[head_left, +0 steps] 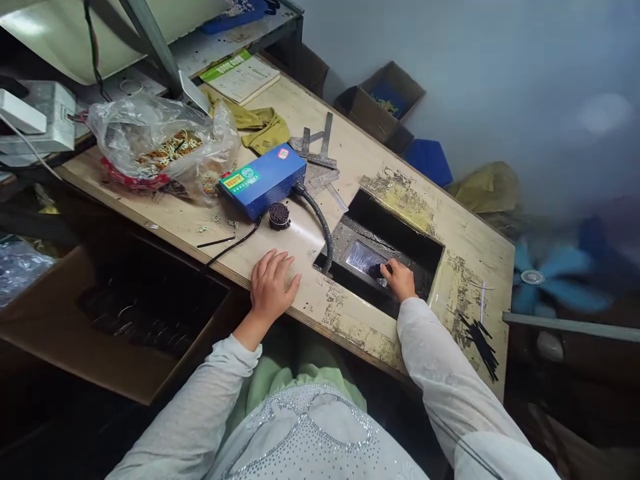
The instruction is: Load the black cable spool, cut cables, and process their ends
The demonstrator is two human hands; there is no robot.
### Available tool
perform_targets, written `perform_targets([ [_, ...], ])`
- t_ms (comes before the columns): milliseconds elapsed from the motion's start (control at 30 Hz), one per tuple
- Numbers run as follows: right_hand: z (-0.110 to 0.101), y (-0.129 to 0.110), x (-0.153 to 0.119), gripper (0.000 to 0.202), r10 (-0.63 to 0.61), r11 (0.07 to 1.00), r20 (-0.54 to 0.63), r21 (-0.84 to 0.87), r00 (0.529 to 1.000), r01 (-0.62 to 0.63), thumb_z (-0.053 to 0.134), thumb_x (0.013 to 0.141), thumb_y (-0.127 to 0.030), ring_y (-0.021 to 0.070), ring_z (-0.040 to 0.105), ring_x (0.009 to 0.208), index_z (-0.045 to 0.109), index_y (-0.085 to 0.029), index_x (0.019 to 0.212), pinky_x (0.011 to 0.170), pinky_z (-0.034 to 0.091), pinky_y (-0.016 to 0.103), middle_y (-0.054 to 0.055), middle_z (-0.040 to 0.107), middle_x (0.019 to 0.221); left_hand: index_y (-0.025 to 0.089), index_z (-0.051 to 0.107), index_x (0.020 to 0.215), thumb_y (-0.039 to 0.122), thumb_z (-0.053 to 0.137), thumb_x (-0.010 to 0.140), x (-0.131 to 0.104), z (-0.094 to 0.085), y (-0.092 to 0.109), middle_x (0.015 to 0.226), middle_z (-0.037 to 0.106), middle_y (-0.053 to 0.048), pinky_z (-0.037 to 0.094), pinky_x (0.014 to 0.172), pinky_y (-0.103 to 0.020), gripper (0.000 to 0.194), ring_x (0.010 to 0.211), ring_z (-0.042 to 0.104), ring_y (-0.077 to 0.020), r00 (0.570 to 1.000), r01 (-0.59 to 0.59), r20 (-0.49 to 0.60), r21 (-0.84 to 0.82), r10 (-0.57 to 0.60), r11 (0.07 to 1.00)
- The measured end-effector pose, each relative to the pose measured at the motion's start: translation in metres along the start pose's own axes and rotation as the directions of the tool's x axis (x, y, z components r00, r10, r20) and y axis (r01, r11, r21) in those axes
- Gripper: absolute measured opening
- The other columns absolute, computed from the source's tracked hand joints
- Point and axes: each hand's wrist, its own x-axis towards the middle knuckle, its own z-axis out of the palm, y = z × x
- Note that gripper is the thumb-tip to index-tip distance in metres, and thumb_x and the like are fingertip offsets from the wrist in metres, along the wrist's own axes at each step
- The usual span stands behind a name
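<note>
My left hand (271, 285) lies flat on the wooden table near its front edge, fingers spread and holding nothing. My right hand (399, 279) reaches into the rectangular opening cut in the tabletop. Its fingers are closed together, with something small and dark at their tips that I cannot make out. Just left of those fingertips is a shiny silver rectangular surface (367, 259), set in a dark frame inside the opening. Beyond my left hand stands a round bundle of thin dark pieces (279, 216), tied near its base.
A blue box (267, 179) has a ribbed black hose (324, 230) bending down into the opening. Farther left sits a clear plastic bag (165, 143) of small pieces. Black strips (483, 347) lie at the right end. An open cardboard box (145, 370) stands below left.
</note>
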Motion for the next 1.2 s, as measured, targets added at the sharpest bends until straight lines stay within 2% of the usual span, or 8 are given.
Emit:
perform_targets([
  [133,0.002,-0.001,0.007,0.035,0.011,0.995,0.047,-0.099,0.999,-0.006,0.042,0.096,-0.045,0.0193,0.059,0.079,0.062,-0.019,0.107,0.063,0.030,0.027,0.010,0.067,0.096,0.020,0.061,0.118,0.035,0.055,0.085,0.000,-0.001,0.000,0.124,0.063,-0.012,0.034,0.106,-0.048,0.037,0.129,0.047,-0.0315,1.000,0.005,-0.008,0.000,-0.005,1.000],
  [300,0.002,0.001,0.013,0.037,-0.009,0.987,0.053,-0.157,0.999,0.017,0.041,0.097,-0.046,0.0192,0.058,0.077,0.062,-0.019,0.110,0.063,0.030,0.027,0.010,0.066,0.096,0.020,0.063,0.116,0.034,0.055,0.085,-0.001,0.000,-0.001,0.121,0.065,-0.011,0.035,0.106,-0.047,0.034,0.128,0.048,-0.0308,1.000,-0.009,-0.012,-0.006,0.009,1.000],
  [967,-0.002,0.002,0.021,0.034,-0.037,0.978,0.074,-0.202,0.997,0.052,0.043,0.096,-0.044,0.0193,0.059,0.075,0.062,-0.018,0.109,0.060,0.027,0.028,0.009,0.066,0.094,0.019,0.063,0.112,0.033,0.055,0.085,0.000,-0.001,0.000,0.119,0.066,-0.009,0.038,0.103,-0.044,0.031,0.124,0.050,-0.0301,1.000,-0.025,-0.010,0.020,0.025,0.999],
  [1200,-0.002,0.001,0.023,0.034,-0.020,0.977,0.087,-0.210,0.996,0.038,0.043,0.096,-0.044,0.0190,0.058,0.074,0.062,-0.018,0.110,0.062,0.030,0.027,0.010,0.066,0.094,0.018,0.064,0.112,0.032,0.055,0.085,0.000,-0.002,0.000,0.119,0.066,-0.010,0.038,0.104,-0.044,0.031,0.124,0.050,-0.0298,1.000,-0.024,-0.010,0.016,0.024,1.000],
])
